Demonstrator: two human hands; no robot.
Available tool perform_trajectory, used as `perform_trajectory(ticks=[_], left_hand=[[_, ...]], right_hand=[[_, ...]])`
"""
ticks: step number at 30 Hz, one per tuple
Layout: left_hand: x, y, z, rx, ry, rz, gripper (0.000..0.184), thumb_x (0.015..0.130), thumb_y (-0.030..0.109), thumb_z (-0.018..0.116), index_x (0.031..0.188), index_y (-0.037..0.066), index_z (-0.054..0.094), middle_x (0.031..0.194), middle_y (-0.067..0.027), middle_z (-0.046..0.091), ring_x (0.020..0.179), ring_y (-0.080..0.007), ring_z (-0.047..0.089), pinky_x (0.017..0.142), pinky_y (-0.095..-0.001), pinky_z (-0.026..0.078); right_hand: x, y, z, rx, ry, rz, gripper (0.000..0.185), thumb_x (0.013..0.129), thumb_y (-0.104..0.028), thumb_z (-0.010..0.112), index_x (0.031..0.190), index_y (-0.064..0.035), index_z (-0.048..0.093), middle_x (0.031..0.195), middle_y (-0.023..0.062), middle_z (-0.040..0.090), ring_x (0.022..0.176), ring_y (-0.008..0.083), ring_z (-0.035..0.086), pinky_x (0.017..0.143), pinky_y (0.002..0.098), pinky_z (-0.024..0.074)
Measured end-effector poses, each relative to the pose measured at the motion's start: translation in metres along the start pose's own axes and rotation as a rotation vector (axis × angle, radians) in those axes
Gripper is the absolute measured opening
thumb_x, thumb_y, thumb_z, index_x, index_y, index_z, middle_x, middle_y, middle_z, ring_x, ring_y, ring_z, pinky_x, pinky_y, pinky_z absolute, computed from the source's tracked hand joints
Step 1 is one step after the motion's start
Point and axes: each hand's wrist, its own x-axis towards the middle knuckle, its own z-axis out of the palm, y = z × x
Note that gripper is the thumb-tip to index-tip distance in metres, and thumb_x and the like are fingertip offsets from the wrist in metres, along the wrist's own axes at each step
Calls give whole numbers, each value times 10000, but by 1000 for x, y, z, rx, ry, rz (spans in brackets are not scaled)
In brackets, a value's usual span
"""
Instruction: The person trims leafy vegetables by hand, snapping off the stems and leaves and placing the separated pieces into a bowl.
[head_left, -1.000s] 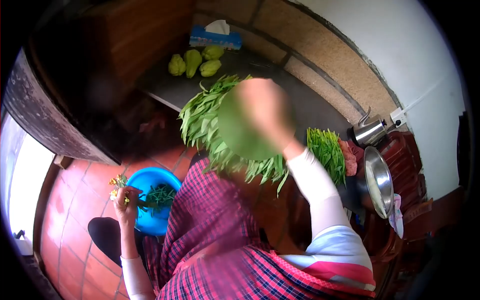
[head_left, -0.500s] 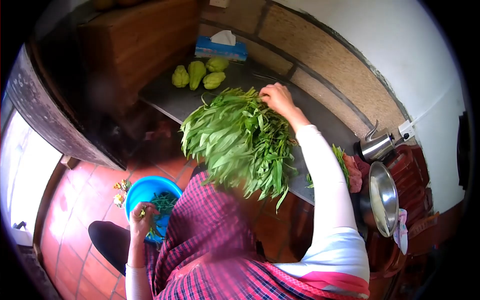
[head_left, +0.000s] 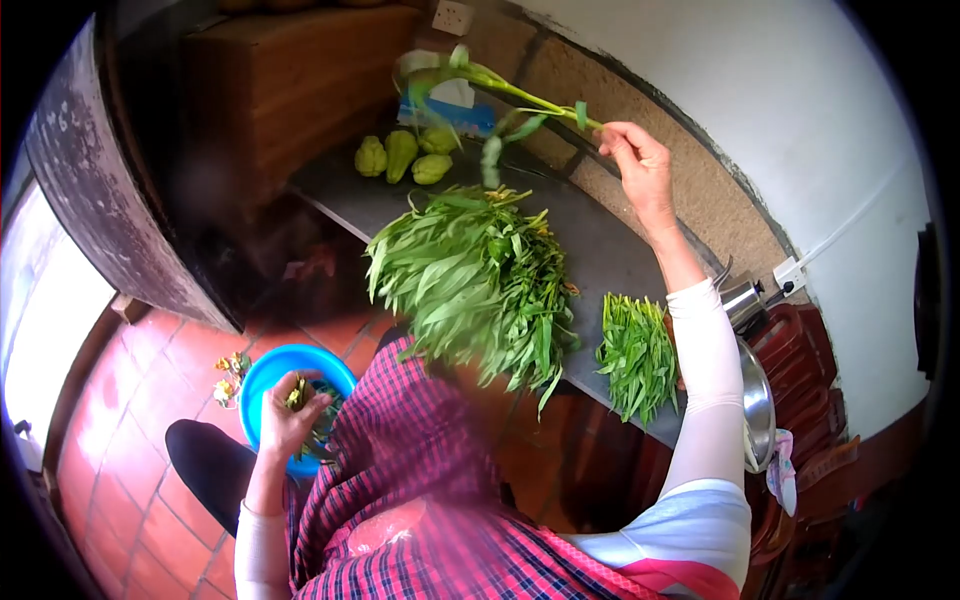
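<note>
My right hand point(head_left: 640, 165) is raised above the dark counter, pinching the end of a long green stem point(head_left: 520, 92) whose leaves blur toward the left. Below it lies a big heap of leafy greens point(head_left: 465, 280) overhanging the counter's front edge. A smaller bunch of greens point(head_left: 638, 360) lies to the right. At the lower left, my left hand point(head_left: 288, 415) holds some greens point(head_left: 298, 396) over the rim of a blue basin point(head_left: 258, 385), which has cut greens inside, partly hidden by the hand.
Several pale green chayotes point(head_left: 401, 155) and a blue tissue box point(head_left: 470, 118) stand at the back of the counter point(head_left: 615, 245). A metal kettle point(head_left: 742, 305) and a steel bowl point(head_left: 758, 405) are at the right. Yellowish scraps point(head_left: 230, 380) lie on the tiled floor point(head_left: 150, 440).
My right hand has lifted off the leafy heap and moved up and right with a stem. My left hand has gone from beside the basin to over its rim, with greens in it.
</note>
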Motion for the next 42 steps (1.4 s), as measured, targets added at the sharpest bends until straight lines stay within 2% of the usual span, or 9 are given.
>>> perform_trajectory(ticks=[2, 5, 11, 14, 25, 28, 29, 32, 42], left_hand=[[-3, 19, -7, 7, 50, 24, 313, 732, 30, 763, 1023, 24, 647, 751, 10, 564, 684, -65, 507, 626, -238, 438], [-8, 54, -25, 260, 194, 432, 272, 686, -1, 730, 952, 14, 677, 766, -80, 573, 697, -181, 570, 629, -289, 441], [-39, 116, -39, 234, 209, 620, 146, 770, -70, 659, 900, -13, 692, 785, -70, 602, 698, -152, 606, 612, -244, 463], [-34, 120, -37, 292, 196, 660, 142, 765, -51, 673, 900, -12, 687, 806, -106, 617, 712, -209, 635, 627, -287, 485], [16, 57, -36, 442, 57, 461, 173, 729, 22, 725, 894, -21, 695, 858, -104, 637, 756, -254, 651, 658, -320, 512], [19, 47, -43, 370, 0, 336, 167, 754, 75, 716, 891, -17, 693, 825, -123, 657, 741, -230, 659, 668, -320, 505], [19, 45, -45, 340, -24, 254, 184, 761, 111, 712, 900, -9, 695, 838, -141, 670, 751, -238, 671, 678, -327, 511], [20, 35, -52, 260, -127, 103, 251, 780, 196, 713, 948, 10, 693, 825, -120, 699, 756, -141, 665, 692, -308, 512], [4, 35, -46, 116, -235, -84, 210, 756, 144, 734, 948, 66, 698, 788, -2, 687, 731, -72, 619, 689, -257, 501]], right_hand=[[-7, -17, 10, 8, -131, -50, 98, 892, -58, 596, 902, 0, 675, 752, 10, 647, 684, 74, 591, 628, 218, 472], [-27, -56, 36, -6, -305, 13, 97, 891, -72, 606, 853, -2, 662, 690, 4, 619, 636, 58, 563, 586, 218, 454], [-77, -87, 107, 121, -540, 68, 117, 885, -84, 618, 829, 7, 665, 635, 20, 605, 564, 68, 548, 525, 232, 434], [-98, -101, 142, 172, -651, 129, 121, 869, -85, 631, 811, 17, 661, 611, 22, 592, 562, 66, 537, 517, 241, 417], [-139, -114, 210, 393, -944, 339, 150, 903, -89, 588, 832, 17, 668, 602, -9, 547, 569, 40, 501, 523, 224, 430], [-147, -110, 221, 291, -942, 231, 127, 896, -82, 583, 856, 8, 664, 621, 26, 564, 574, 83, 531, 548, 254, 448], [-152, -105, 230, 173, -783, -130, 108, 873, -68, 580, 876, -5, 668, 676, 73, 605, 601, 171, 584, 577, 303, 467], [-159, -118, 241, 88, -599, -381, 116, 828, -62, 591, 892, -20, 678, 733, 95, 630, 651, 246, 611, 600, 346, 482], [-186, -118, 256, 284, -790, -117, 112, 803, -82, 598, 792, 4, 668, 691, 164, 624, 627, 298, 640, 558, 344, 477]])
